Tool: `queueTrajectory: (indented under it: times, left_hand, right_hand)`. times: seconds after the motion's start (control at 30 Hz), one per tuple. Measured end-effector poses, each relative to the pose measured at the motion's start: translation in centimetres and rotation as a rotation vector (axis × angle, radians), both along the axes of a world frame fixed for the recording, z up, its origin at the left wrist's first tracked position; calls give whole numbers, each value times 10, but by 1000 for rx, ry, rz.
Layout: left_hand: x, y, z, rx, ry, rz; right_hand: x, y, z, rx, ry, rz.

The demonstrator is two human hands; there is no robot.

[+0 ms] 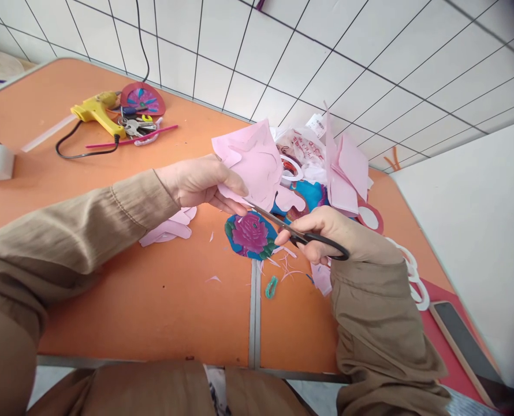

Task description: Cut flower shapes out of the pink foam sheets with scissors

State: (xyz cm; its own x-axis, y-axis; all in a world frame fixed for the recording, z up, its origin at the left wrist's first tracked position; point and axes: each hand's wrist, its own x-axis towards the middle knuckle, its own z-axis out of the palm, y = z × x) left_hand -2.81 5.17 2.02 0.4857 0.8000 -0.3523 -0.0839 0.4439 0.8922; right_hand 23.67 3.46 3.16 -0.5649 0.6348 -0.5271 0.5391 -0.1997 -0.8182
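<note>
My left hand [205, 180] pinches a pink sheet of paper or thin foam [254, 159] by its lower left edge, thumb on top. The sheet has a wavy cut outline along its right side. In my right hand [326, 234] is a pair of scissors [298, 234] with black handles, its blades pointing left at the sheet's lower edge, close to my left fingers. Below them on the table lies a round blue piece with a magenta flower [253, 234]. Cut pink strips [172, 225] lie beneath my left wrist.
A yellow glue gun [96, 115] with a black cord lies back left beside keys [138, 126]. Folded pink sheets [347, 167] stand at the back right. A green clip-like item [271, 287] and pink scraps lie near the table seam. A phone [460, 341] rests at the right.
</note>
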Motion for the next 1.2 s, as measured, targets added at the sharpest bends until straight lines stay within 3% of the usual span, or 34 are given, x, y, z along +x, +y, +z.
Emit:
queueTrajectory:
  times: [0.5,0.73,0.87,1.2]
  left_hand:
    - [0,-2,5,58,-13,30]
    - [2,-3,6,118,-114,148]
    - [2,-4,7,127,-122,141]
    - [1,-5,9,165,-170,113]
  right_hand:
    - [3,10,-12,-56,-17,100]
    - [-5,-1,-7,88,-66,13]
    - [-7,-4,-4,152,-112,21]
    - [-6,-3,4,133,-98,63]
